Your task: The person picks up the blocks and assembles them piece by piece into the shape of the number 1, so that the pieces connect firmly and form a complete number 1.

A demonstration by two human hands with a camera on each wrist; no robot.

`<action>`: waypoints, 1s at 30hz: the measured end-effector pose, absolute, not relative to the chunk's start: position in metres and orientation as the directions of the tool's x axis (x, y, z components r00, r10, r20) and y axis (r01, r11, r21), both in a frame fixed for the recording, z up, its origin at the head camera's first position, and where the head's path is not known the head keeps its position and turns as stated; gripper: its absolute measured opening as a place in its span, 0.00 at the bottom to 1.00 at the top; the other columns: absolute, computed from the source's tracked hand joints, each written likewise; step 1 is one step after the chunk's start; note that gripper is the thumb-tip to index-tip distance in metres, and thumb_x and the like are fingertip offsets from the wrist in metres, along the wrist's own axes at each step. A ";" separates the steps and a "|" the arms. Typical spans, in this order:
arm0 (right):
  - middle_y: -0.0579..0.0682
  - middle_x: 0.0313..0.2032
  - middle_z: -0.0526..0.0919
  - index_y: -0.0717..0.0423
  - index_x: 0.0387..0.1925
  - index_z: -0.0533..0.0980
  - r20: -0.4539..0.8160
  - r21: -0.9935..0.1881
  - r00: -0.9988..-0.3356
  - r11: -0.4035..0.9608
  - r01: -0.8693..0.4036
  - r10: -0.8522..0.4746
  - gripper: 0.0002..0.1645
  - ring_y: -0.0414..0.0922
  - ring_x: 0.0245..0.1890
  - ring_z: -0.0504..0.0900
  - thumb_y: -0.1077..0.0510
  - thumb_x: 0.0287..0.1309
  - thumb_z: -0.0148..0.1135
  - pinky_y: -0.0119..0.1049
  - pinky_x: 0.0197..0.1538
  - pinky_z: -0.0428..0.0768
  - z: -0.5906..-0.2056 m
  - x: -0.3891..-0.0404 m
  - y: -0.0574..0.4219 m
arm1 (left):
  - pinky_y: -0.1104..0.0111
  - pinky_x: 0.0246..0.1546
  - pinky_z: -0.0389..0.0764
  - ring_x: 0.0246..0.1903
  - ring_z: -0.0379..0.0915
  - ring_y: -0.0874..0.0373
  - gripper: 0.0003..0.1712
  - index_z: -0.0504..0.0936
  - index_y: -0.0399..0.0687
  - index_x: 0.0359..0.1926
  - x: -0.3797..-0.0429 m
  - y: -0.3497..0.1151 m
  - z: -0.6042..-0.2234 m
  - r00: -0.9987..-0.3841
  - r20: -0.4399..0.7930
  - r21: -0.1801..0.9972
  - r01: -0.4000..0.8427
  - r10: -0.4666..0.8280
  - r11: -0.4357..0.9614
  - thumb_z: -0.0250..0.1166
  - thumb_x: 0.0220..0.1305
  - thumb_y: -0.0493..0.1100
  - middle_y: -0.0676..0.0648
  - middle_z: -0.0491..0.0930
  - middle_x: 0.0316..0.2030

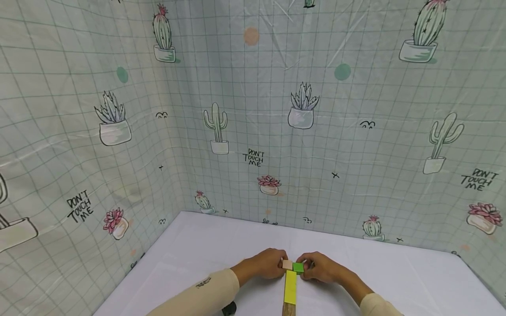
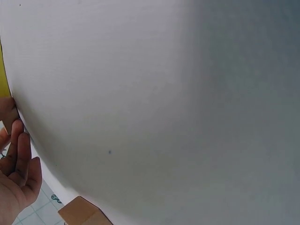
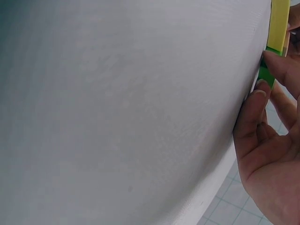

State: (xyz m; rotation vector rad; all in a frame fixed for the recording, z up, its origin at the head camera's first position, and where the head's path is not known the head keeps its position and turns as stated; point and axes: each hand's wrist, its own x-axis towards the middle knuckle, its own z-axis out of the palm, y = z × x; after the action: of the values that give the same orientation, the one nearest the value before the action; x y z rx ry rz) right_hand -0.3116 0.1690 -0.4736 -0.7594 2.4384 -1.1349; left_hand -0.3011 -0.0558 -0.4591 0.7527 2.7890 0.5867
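Note:
A light wooden block [image 1: 287,264] and a green block [image 1: 298,267] stand side by side on the white table, at the far end of a long yellow block [image 1: 290,287]. My left hand [image 1: 270,263] pinches the wooden block from its left side. From the right, my right hand [image 1: 321,267] grips the green block between thumb and fingers. In the right wrist view the thumb and fingers of that hand [image 3: 272,154] lie around the green block [image 3: 266,75]. Only part of the left hand [image 2: 18,173] shows in the left wrist view.
A darker wooden block [image 1: 289,310] joins the near end of the yellow block and runs out of frame. In the left wrist view a brown block [image 2: 84,212] lies at the bottom. A cactus-print cloth [image 1: 336,145] hangs behind the table [image 1: 395,276].

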 end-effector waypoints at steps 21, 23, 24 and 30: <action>0.47 0.31 0.75 0.60 0.50 0.79 -0.093 -0.782 -0.798 0.540 -0.312 -0.596 0.17 0.41 0.29 0.73 0.63 0.58 0.69 0.31 0.29 0.72 -0.472 -0.310 0.167 | 0.75 0.27 0.69 0.23 0.65 0.68 0.23 0.78 0.44 0.58 -0.301 -0.062 -0.461 -0.872 -0.076 0.430 0.409 0.484 0.805 0.69 0.63 0.44 0.58 0.72 0.24; 0.47 0.31 0.75 0.60 0.50 0.79 -0.093 -0.779 -0.800 0.544 -0.312 -0.593 0.17 0.41 0.29 0.73 0.63 0.58 0.69 0.31 0.29 0.72 -0.473 -0.311 0.168 | 0.75 0.27 0.69 0.23 0.66 0.67 0.23 0.78 0.44 0.58 -0.300 -0.064 -0.460 -0.878 -0.082 0.445 0.391 0.471 0.806 0.70 0.63 0.43 0.58 0.73 0.25; 0.47 0.31 0.75 0.59 0.50 0.79 -0.093 -0.778 -0.801 0.545 -0.313 -0.592 0.18 0.42 0.29 0.73 0.63 0.58 0.69 0.31 0.29 0.72 -0.473 -0.311 0.168 | 0.75 0.27 0.70 0.23 0.66 0.67 0.23 0.78 0.44 0.58 -0.300 -0.065 -0.460 -0.881 -0.083 0.446 0.386 0.466 0.808 0.70 0.62 0.43 0.58 0.73 0.25; 0.47 0.31 0.75 0.60 0.50 0.79 -0.090 -0.767 -0.805 0.556 -0.320 -0.587 0.18 0.42 0.31 0.73 0.62 0.57 0.70 0.31 0.32 0.72 -0.474 -0.311 0.169 | 0.74 0.28 0.70 0.24 0.66 0.67 0.23 0.78 0.45 0.56 -0.298 -0.073 -0.458 -0.893 -0.087 0.465 0.356 0.442 0.811 0.71 0.61 0.43 0.58 0.73 0.25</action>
State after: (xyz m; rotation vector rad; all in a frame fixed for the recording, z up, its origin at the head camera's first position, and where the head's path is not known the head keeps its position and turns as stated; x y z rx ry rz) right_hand -0.3114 0.1691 -0.4742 -0.7441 2.4582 -1.1117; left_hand -0.2976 -0.0731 -0.4581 0.6248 2.8051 0.6639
